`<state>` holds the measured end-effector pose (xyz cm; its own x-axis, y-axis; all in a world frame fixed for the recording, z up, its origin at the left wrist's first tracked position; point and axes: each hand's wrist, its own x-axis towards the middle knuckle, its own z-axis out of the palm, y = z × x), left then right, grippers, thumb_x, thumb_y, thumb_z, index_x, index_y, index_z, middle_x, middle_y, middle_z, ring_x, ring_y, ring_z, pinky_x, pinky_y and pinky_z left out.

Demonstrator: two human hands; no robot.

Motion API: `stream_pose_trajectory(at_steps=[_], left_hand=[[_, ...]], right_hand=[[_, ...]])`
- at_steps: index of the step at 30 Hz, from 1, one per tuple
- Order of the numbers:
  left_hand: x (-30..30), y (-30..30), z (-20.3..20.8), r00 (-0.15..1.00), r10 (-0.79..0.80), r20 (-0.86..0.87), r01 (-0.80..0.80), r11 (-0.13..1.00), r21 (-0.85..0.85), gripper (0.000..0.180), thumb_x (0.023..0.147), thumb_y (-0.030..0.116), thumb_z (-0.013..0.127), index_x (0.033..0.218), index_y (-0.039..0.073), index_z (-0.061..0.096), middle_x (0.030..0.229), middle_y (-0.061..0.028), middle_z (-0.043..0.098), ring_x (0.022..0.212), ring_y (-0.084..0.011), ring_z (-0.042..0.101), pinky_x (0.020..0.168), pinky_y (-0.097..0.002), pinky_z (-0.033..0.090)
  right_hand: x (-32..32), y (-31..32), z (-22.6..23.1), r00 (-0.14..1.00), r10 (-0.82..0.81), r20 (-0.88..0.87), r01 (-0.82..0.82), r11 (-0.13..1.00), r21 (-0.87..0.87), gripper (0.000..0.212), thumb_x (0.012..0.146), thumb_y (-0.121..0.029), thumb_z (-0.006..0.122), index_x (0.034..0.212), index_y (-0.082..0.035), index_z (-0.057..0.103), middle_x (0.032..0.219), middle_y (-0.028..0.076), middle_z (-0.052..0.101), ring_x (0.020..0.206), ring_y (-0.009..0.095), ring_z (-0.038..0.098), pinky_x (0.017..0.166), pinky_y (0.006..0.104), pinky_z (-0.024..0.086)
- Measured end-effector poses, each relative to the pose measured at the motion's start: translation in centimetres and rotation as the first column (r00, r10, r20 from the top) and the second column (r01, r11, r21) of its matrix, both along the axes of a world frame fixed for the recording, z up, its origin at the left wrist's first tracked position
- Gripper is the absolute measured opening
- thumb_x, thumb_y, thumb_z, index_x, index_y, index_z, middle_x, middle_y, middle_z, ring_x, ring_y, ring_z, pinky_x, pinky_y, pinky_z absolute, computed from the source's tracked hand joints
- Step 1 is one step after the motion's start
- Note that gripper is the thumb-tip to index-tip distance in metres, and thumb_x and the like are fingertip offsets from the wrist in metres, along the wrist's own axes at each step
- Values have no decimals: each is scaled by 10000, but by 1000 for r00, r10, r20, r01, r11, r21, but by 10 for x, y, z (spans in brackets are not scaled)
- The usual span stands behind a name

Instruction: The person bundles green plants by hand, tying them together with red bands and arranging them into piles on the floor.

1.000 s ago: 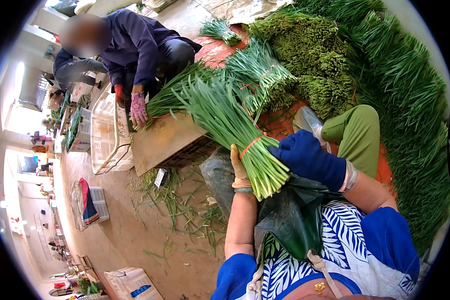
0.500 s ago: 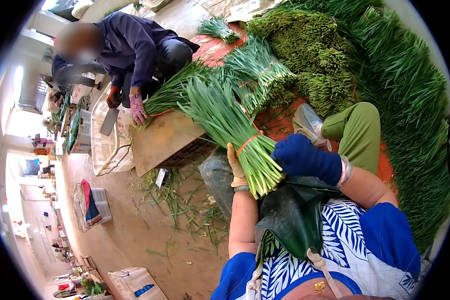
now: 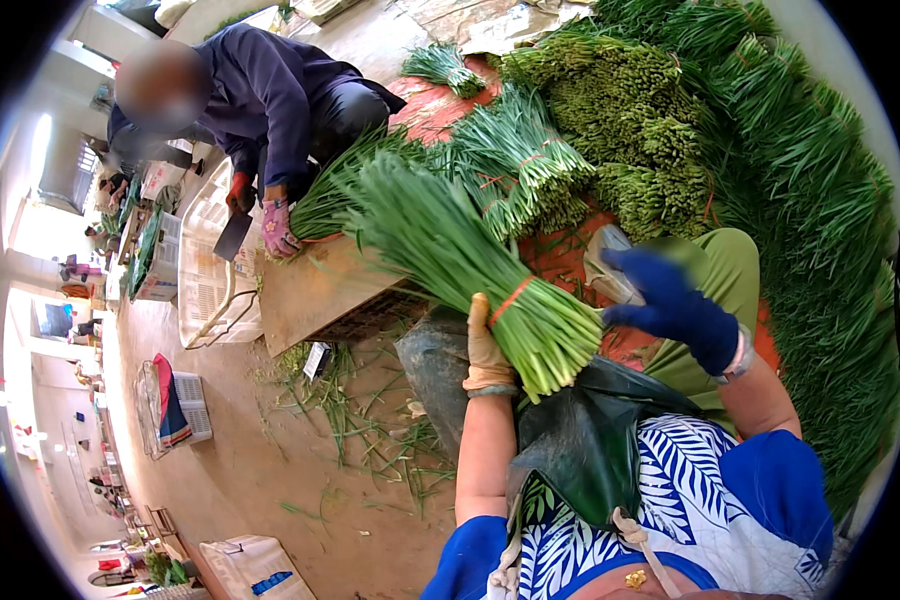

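A thick bundle of long green chives (image 3: 450,250), bound with a red band (image 3: 511,299), lies slanting across the front of me. Its pale cut ends point down to the right and its leaves spread up to the left. My left hand (image 3: 486,352), in a tan glove, grips it from the left near the band. To the right of the cut ends is my right hand (image 3: 682,312) in a dark blue glove, fingers spread and holding nothing. Whether its fingertips touch the stems is hard to tell. A dark green apron (image 3: 595,440) covers my lap below.
Across from me a crouching person (image 3: 280,110) holds a broad blade (image 3: 233,237) beside chives on a wooden board (image 3: 315,290). Tied bundles (image 3: 525,150) and a large stack (image 3: 625,120) lie behind mine. Green bunches (image 3: 810,250) line the right. Trimmings (image 3: 365,420) litter the floor.
My right hand has gone from a closed fist against the stems to spread fingers, drawing away to the right. The bundle has shifted slightly right in my left hand.
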<state>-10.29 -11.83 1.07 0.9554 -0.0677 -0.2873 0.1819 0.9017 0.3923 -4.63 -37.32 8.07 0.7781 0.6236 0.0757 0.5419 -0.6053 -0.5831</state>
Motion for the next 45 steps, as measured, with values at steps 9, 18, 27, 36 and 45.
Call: stream_pose_trajectory(at_steps=[9,18,27,36,45], left_hand=[[12,4,5,967,119,224,-172,956,236,897,766,436,729,1428,47,265,1369,-123,433,1223,-257,467,1035,-392,390],[38,31,25,942,286,176,-329,889,318,1087,721,561,722,1492,97,111,1394,-198,408,1259,-284,439,1022,-371,367],[37,41,4,941,337,-27,-299,866,401,717,873,361,626,1427,46,298,1300,-175,521,1127,-218,559,958,-321,433],[42,38,3,974,222,-43,-181,879,440,735,850,383,652,1414,35,333,1272,-167,548,1104,-216,573,952,-309,432],[48,16,-2,988,151,18,-135,822,552,590,910,378,545,1367,38,391,1218,-187,579,1048,-247,602,905,-349,472]], right_hand=[[30,86,-49,613,416,-672,212,733,647,1074,649,-243,806,1475,-23,157,1432,128,374,1302,209,365,1084,324,271],[109,115,-40,576,457,-678,567,376,733,988,647,-310,741,1452,-27,243,1389,148,425,1214,264,493,1005,373,417],[251,223,-148,779,98,-619,435,627,647,861,745,-215,702,1436,28,248,1406,166,406,1259,250,427,1055,343,325],[245,226,-315,878,-135,-459,97,990,-104,894,794,-506,637,1480,-142,195,1342,286,439,1230,399,453,1013,415,368],[214,46,-126,989,106,-99,-96,990,99,666,836,-402,647,1367,-68,423,1227,233,549,1102,365,552,941,424,433]])
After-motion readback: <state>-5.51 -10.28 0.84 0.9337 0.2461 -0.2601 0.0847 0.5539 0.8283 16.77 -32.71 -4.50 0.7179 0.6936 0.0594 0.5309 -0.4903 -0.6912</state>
